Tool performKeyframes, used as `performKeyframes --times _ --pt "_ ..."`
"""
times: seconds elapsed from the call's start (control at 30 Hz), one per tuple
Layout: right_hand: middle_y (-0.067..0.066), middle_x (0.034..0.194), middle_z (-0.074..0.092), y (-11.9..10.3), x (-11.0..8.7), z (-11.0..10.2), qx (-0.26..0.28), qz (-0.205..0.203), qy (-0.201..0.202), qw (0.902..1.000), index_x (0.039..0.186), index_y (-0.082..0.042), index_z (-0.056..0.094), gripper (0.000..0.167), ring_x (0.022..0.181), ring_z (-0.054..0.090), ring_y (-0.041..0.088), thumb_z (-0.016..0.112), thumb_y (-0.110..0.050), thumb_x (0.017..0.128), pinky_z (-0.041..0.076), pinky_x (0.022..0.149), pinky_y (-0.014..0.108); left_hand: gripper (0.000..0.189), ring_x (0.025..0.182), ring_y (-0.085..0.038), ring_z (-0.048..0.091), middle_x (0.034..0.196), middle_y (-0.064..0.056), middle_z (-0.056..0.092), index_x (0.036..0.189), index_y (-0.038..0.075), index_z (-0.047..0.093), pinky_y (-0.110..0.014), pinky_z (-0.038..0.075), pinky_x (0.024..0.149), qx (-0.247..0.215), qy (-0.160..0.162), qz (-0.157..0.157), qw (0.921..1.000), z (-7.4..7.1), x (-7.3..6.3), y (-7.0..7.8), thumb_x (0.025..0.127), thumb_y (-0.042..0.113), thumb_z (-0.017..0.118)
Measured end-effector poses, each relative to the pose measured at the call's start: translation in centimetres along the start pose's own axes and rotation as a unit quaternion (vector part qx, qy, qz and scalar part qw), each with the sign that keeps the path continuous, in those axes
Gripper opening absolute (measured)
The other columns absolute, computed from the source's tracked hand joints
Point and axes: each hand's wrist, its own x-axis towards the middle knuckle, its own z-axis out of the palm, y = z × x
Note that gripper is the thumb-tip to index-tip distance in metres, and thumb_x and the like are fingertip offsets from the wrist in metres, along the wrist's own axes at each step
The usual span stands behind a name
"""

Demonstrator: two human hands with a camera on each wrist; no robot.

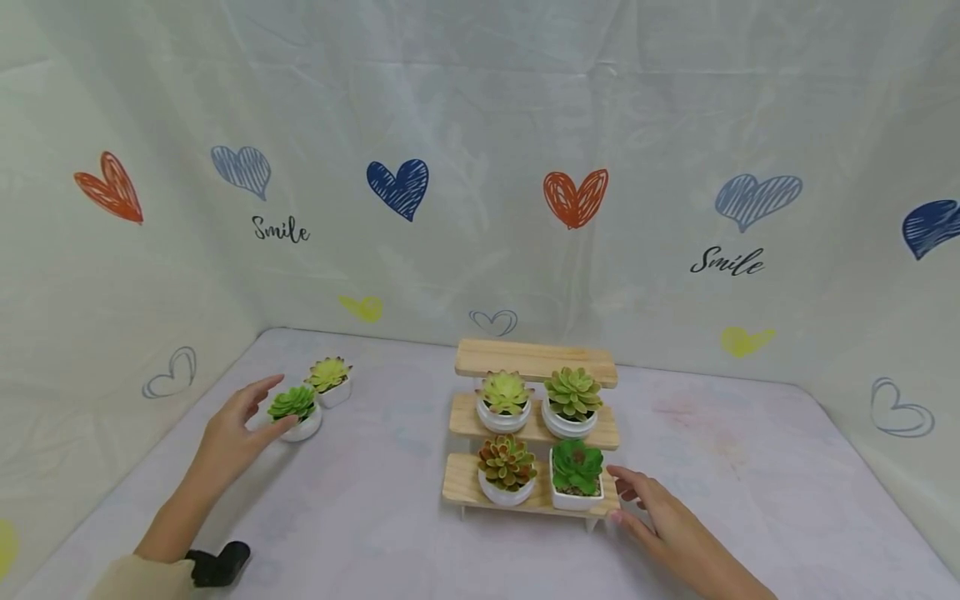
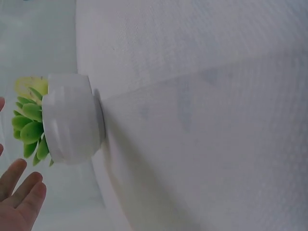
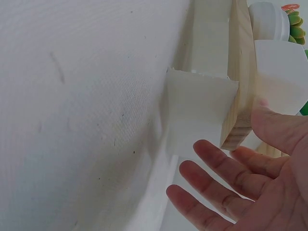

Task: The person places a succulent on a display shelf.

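My left hand [image 1: 234, 435] is beside a bright green succulent in a round white pot [image 1: 303, 428], thumb and fingers spread about the plant and holding nothing. In the left wrist view, that white pot [image 2: 72, 122] stands on the table with the fingertips near its leaves. At the right end of a three-tier wooden shelf [image 1: 536, 361] is my right hand [image 1: 663, 525], its fingers loosely extended. The right wrist view has the thumb and fingers right at the end of the bottom board [image 3: 238, 115]. A dark green succulent in a square white pot [image 1: 577, 501] sits on that board, nearest this hand.
Behind the left plant stands a yellow-green succulent [image 1: 330, 375] in a white pot. The shelf's bottom tier also bears a reddish succulent [image 1: 507, 462]; the middle tier has a pale one [image 1: 506, 392] and a green one [image 1: 573, 393]. A patterned curtain [image 1: 487, 108] hangs behind.
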Motion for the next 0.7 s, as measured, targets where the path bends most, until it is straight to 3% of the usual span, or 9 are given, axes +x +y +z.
performKeyframes --times 0.37,0.7 --pt "0.005 0.110 0.056 0.1 0.0 0.1 0.001 0.001 -0.001 1.0000 0.133 0.001 0.042 0.054 0.094 0.057 0.023 0.055 -0.032 0.093 0.051 0.076 0.033 0.086 0.125 -0.054 0.031 0.143 -0.034 0.025 0.147 0.000 0.015 -0.062 0.033 0.099 -0.035 -0.085 -0.092 0.9915 -0.1 0.2 -0.7 0.086 0.031 0.066" --pt "0.005 0.110 0.057 0.0 0.0 0.0 0.001 0.004 -0.002 1.0000 0.133 0.002 0.042 0.054 0.093 0.058 0.023 0.055 -0.032 0.092 0.051 0.075 0.033 0.095 0.122 -0.055 0.033 0.141 -0.038 0.021 0.148 -0.001 0.004 -0.061 0.040 0.094 -0.029 -0.132 -0.134 0.9817 0.4 1.0 -2.0 0.085 0.033 0.067"
